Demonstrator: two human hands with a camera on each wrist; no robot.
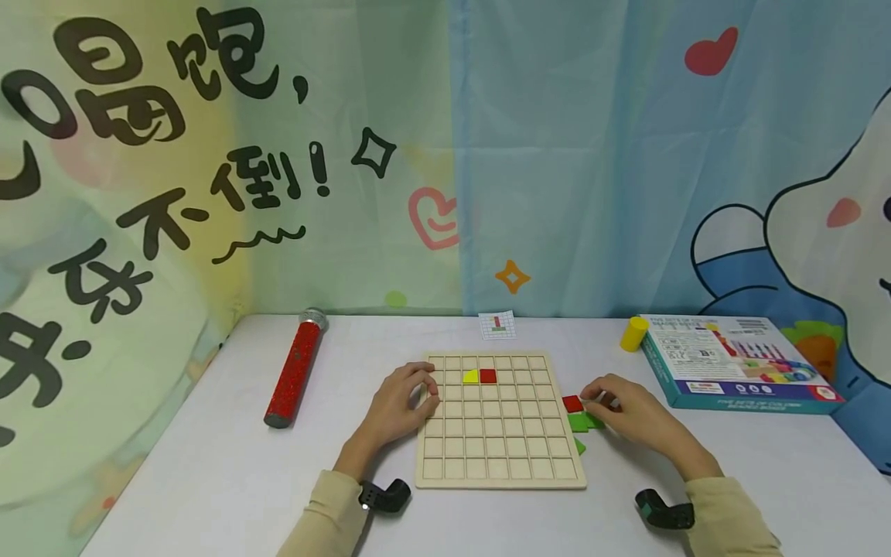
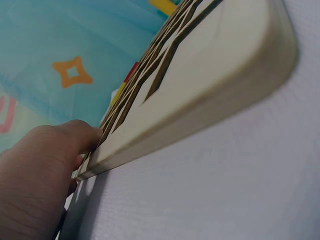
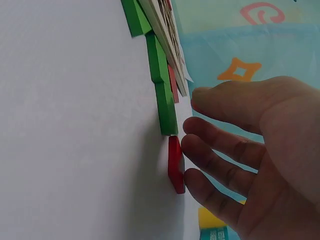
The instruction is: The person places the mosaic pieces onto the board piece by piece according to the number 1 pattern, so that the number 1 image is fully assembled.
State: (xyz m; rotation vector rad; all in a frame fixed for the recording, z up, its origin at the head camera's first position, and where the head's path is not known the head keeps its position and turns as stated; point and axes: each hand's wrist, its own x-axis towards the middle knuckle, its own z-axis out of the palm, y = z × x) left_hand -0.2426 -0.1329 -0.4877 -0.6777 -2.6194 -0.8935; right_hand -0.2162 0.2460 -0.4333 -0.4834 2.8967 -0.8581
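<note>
White table (image 1: 209, 464): R grip (image 1: 629, 414) loose, on red tile (image 1: 573, 403)

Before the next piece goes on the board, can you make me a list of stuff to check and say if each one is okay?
1. Wooden grid board lies flat on the table: ok.
2. Left hand rests on the board's left edge, steadying it: ok.
3. Right hand has a piece: not ok; its fingers are beside the loose red tile, not yet gripping it.
4. Free squares on the board: ok; only the yellow piece and the red square are in.
5. Green pieces within reach: ok, by the board's right edge.
6. Pattern card readable: cannot tell, too small.
</note>
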